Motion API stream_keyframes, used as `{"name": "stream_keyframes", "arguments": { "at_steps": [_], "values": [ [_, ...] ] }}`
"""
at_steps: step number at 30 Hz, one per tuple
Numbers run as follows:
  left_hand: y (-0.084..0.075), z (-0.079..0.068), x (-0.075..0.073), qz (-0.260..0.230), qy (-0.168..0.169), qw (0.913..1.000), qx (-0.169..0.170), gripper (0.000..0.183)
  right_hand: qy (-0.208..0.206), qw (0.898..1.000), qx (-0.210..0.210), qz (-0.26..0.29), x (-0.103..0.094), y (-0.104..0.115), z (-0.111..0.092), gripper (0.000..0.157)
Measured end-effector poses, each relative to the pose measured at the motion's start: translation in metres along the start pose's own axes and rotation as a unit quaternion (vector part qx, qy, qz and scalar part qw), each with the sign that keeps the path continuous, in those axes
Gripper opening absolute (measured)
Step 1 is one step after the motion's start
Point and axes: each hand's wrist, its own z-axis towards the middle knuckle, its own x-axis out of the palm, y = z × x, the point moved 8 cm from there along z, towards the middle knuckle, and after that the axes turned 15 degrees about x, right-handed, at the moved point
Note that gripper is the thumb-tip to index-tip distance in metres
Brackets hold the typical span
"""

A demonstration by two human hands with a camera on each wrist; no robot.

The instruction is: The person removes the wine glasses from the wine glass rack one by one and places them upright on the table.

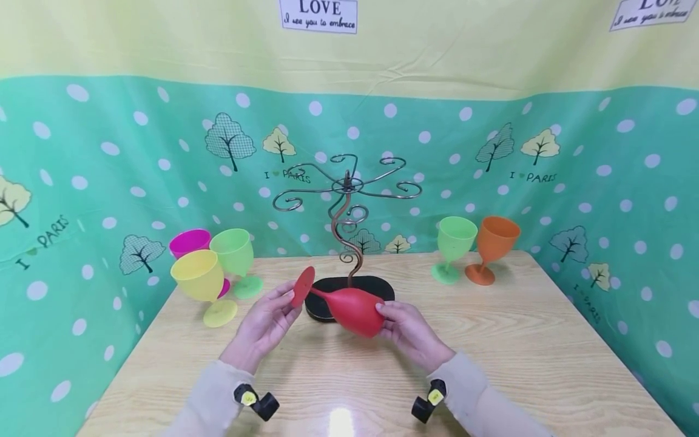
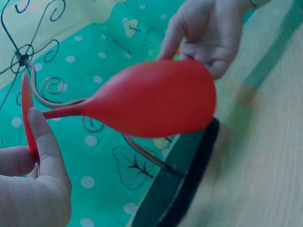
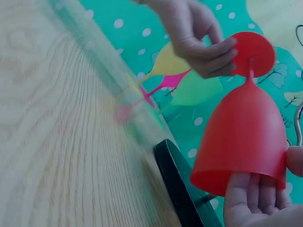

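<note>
A red plastic goblet [image 1: 355, 311] is held tilted on its side above the table, in front of the metal rack's black base. My left hand [image 1: 267, 325] pinches the edge of its round foot [image 2: 29, 118] between thumb and fingers. At the bowl's rim, my right hand [image 1: 409, 331] grips the wall, thumb outside and fingers tucked inside the mouth, as the right wrist view shows. Behind the goblet stands a wire goblet rack [image 1: 347, 237] with curled arms spreading from the top of a twisted copper-coloured stem; no goblet hangs on it. The goblet hides part of the rack's base [image 1: 377, 284].
On the left stand a yellow goblet [image 1: 198, 276], a magenta goblet [image 1: 188, 241] and a green goblet [image 1: 233, 252]. Another green goblet [image 1: 455, 237] and an orange goblet [image 1: 497, 240] stand at the back right. A polka-dot curtain [image 1: 109, 152] surrounds the wooden table [image 1: 519, 364].
</note>
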Motion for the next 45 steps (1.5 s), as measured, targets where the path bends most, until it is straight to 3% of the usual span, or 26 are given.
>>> {"name": "stream_keyframes", "arguments": {
  "at_steps": [5, 9, 14, 19, 25, 30, 32, 34, 36, 40, 42, 45],
  "values": [
    [0.011, -0.005, -0.011, 0.016, -0.009, 0.9998, -0.013, 0.023, 0.021, 0.999, 0.007, 0.024, 0.001, 0.003, -0.007, 0.012],
    [0.018, -0.007, -0.015, 0.03, 0.007, 0.9993, -0.019, 0.023, 0.018, 1.0, 0.004, 0.015, 0.001, 0.01, -0.015, 0.012],
    [0.029, -0.01, -0.018, 0.043, 0.035, 0.9978, -0.036, 0.022, 0.002, 1.0, -0.005, -0.02, 0.0, 0.019, -0.025, 0.014],
    [0.035, -0.014, -0.018, 0.057, 0.034, 0.9966, -0.049, 0.018, -0.026, 0.998, -0.016, -0.06, -0.004, 0.033, -0.036, 0.02],
    [0.041, -0.013, -0.026, 0.09, -0.008, 0.9941, -0.06, 0.027, -0.066, 0.989, -0.038, -0.126, -0.015, 0.055, -0.05, 0.028],
    [0.043, -0.006, -0.041, 0.127, -0.055, 0.9889, -0.054, 0.024, -0.103, 0.97, -0.061, -0.212, -0.027, 0.073, -0.061, 0.039],
    [0.043, -0.002, -0.047, 0.144, -0.071, 0.9857, -0.051, 0.032, -0.126, 0.955, -0.074, -0.257, -0.032, 0.081, -0.066, 0.038],
    [0.044, 0.003, -0.053, 0.161, -0.087, 0.9818, -0.049, 0.038, -0.153, 0.934, -0.089, -0.311, -0.037, 0.088, -0.071, 0.034],
    [0.044, 0.007, -0.058, 0.172, -0.103, 0.9786, -0.045, 0.04, -0.183, 0.902, -0.108, -0.376, -0.04, 0.096, -0.076, 0.029],
    [0.044, 0.014, -0.066, 0.179, -0.135, 0.9738, -0.037, 0.033, -0.224, 0.829, -0.155, -0.488, -0.039, 0.11, -0.088, 0.018],
    [0.044, 0.019, -0.067, 0.191, -0.14, 0.9711, -0.03, 0.031, -0.234, 0.8, -0.176, -0.523, -0.037, 0.115, -0.094, 0.014],
    [0.044, 0.025, -0.069, 0.225, -0.147, 0.9629, -0.023, 0.034, -0.246, 0.765, -0.2, -0.56, -0.034, 0.123, -0.103, 0.012]
  ]
}}
